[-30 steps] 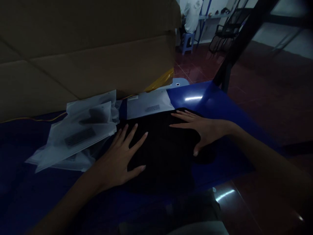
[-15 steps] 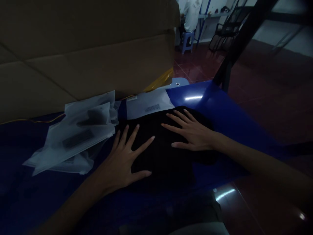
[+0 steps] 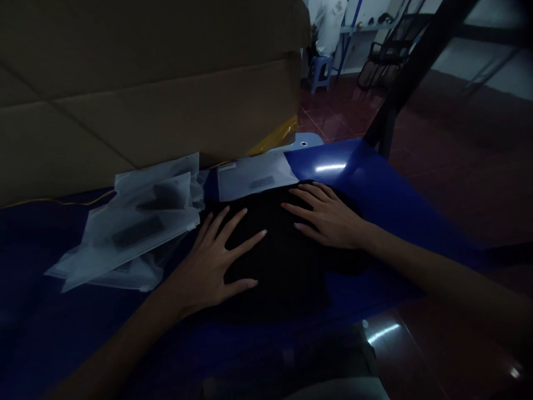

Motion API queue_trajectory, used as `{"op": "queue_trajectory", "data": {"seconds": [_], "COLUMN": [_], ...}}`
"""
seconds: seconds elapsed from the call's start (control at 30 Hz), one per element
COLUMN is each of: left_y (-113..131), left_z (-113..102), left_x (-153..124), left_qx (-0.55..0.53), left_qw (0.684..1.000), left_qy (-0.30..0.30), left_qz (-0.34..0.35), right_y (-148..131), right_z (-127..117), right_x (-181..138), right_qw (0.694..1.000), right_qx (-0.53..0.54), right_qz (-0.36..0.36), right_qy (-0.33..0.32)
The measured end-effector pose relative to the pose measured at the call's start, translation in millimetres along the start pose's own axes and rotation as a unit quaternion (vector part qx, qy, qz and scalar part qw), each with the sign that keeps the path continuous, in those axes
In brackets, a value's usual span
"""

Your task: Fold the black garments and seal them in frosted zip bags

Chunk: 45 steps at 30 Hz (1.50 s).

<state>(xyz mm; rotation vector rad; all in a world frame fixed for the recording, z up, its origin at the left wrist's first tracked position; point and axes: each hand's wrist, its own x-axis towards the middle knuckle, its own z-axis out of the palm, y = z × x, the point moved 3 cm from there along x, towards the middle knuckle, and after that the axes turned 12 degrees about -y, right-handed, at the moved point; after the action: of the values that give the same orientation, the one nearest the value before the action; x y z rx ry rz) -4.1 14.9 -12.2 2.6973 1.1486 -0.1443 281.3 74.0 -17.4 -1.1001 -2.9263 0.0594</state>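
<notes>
A folded black garment (image 3: 283,261) lies on the blue table (image 3: 375,189) in front of me. My left hand (image 3: 212,261) rests flat on its left part, fingers spread. My right hand (image 3: 328,216) lies flat on its far right part, fingers stretched toward the left. Neither hand holds anything. The scene is dim, so the garment's folds are hard to make out.
A pile of frosted plastic bags (image 3: 133,228) lies to the left, and another bag (image 3: 254,175) sits just beyond the garment. A large cardboard box (image 3: 145,83) stands at the back. A seated person (image 3: 328,25) on a blue stool is in the far background.
My right hand slid from the garment's right edge inward onto its top. My left hand shifted slightly to the right, fingers still spread.
</notes>
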Motion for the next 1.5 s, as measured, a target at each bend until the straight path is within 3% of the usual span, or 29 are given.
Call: {"op": "queue_trajectory", "data": {"seconds": [0.13,0.37,0.77,0.87,1.07,1.13,1.3,1.5], "left_y": [-2.6,-1.4,-0.9,2.4,17.9,21.1,22.2,21.4], "left_z": [5.0,5.3,8.2,1.4,-21.3,-22.9,-16.1,-20.8], "left_x": [1.1,0.0,1.8,1.1,-8.5,-11.4,-9.8,-5.8], "left_qx": [-0.017,-0.03,-0.01,-0.012,-0.068,-0.088,-0.129,-0.169], "left_qw": [0.999,0.997,0.999,1.0,0.981,0.975,0.972,0.968], "left_qy": [-0.031,-0.048,-0.036,-0.01,0.045,0.031,-0.054,-0.037], "left_qz": [-0.019,-0.051,-0.039,-0.004,0.174,0.204,0.19,0.182], "right_y": [5.6,19.0,26.9,21.4,4.1,0.2,-9.1,-19.3], "right_z": [7.9,14.6,8.4,1.0,-14.6,-17.9,-14.6,-8.4], "right_x": [-2.1,-5.1,-8.8,-11.0,-18.7,-20.8,-20.8,-20.9], "right_qw": [0.998,0.996,0.993,0.987,0.957,0.945,0.928,0.934], "right_qx": [0.036,0.063,0.107,0.136,0.189,0.214,0.276,0.23], "right_qz": [0.014,-0.027,-0.043,-0.085,-0.198,-0.219,-0.248,-0.273], "right_qy": [-0.04,-0.054,-0.027,-0.009,0.091,0.114,0.036,-0.026]}}
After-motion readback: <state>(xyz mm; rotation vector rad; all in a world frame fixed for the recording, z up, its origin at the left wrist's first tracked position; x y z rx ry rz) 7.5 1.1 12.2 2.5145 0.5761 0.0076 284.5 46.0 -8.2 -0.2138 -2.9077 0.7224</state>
